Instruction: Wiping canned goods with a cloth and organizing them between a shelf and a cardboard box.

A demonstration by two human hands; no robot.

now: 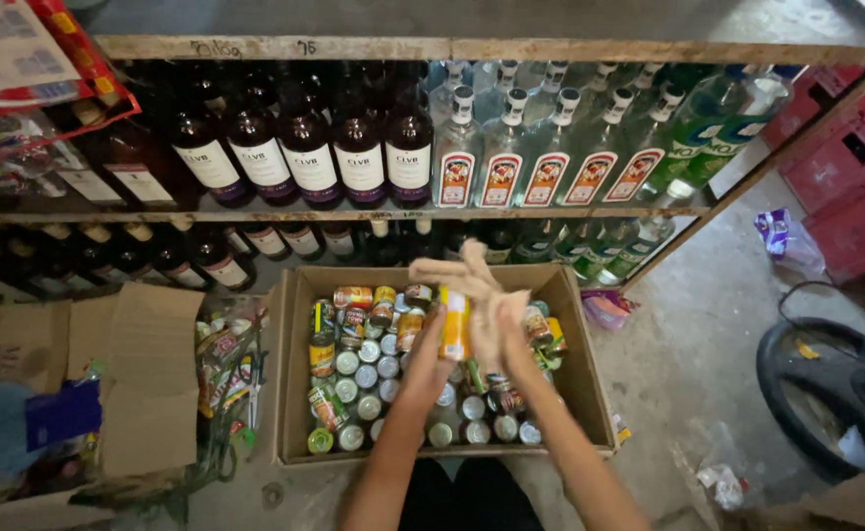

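Both my hands are raised over an open cardboard box full of tin cans. Between them I hold a yellow and orange can upright. My left hand is against its left side with the fingers spread upward. On the can's right, my right hand presses against it with the palm. Both forearms reach in from the bottom of the view.
Behind the box stand wooden shelves with dark bottles on the left and clear bottles on the right. Flattened cardboard lies to the left, red crates at the right, a black tyre on the concrete floor.
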